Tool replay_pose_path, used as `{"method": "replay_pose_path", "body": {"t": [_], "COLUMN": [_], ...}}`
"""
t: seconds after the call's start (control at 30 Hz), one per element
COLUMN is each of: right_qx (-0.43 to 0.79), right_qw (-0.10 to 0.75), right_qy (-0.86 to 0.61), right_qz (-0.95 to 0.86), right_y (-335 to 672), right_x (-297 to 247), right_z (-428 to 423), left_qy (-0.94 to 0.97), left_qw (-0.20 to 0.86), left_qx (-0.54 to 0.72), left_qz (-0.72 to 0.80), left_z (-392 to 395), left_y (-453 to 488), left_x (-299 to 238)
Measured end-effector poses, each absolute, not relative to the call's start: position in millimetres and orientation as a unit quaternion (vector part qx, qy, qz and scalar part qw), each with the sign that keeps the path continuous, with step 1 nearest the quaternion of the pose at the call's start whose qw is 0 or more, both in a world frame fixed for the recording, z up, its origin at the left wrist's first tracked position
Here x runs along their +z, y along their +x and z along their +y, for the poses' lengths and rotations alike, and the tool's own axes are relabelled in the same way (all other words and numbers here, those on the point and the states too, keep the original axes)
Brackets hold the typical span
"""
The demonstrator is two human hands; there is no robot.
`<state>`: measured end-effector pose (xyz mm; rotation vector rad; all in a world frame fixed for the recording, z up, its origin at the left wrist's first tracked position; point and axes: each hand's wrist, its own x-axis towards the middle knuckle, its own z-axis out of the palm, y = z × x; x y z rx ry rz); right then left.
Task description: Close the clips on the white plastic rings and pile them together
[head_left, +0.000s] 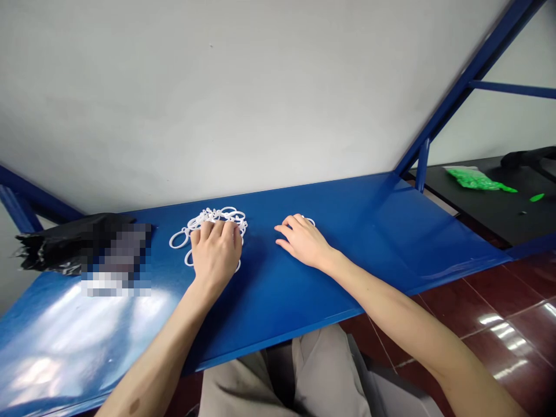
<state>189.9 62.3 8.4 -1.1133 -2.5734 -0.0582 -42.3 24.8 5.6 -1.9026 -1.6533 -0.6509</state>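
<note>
A loose heap of white plastic rings with small knobs lies on the blue tabletop. Over its near side rests my left hand, back up, with the fingers bent down among the rings and closed; the fingertips and anything between them are hidden. To the right of the heap, my right hand lies low over the table with thumb and fingers apart. Part of one white ring shows just behind its knuckles, close to or touching the hand.
A black plastic bag and a dark, blurred-out flat object lie at the left. Blue frame bars slant up at the right. Beyond them, a black table bears a bag of green pieces. A pale wall stands behind.
</note>
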Motion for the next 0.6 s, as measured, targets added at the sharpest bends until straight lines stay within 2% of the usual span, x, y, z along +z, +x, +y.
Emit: {"method": "replay_pose_path", "body": {"t": [0.23, 0.33, 0.47, 0.6], "right_qx": [0.024, 0.135, 0.314, 0.387], "right_qw": [0.206, 0.28, 0.37, 0.407], "right_qy": [-0.372, -0.366, -0.355, -0.349], "right_qz": [-0.905, -0.877, -0.799, -0.75], "right_y": [189, 187, 180, 176], "right_x": [4, 7, 12, 12], "right_z": [63, 61, 54, 49], "left_qy": [-0.711, -0.751, -0.815, -0.858], "left_qw": [0.303, 0.317, 0.284, 0.214], "left_qx": [-0.308, -0.337, -0.34, -0.322], "left_qz": [-0.555, -0.471, -0.373, -0.338], "left_z": [20, 18, 13, 12], "left_y": [-37, -32, -23, -18], "left_x": [12, 16, 17, 12]}}
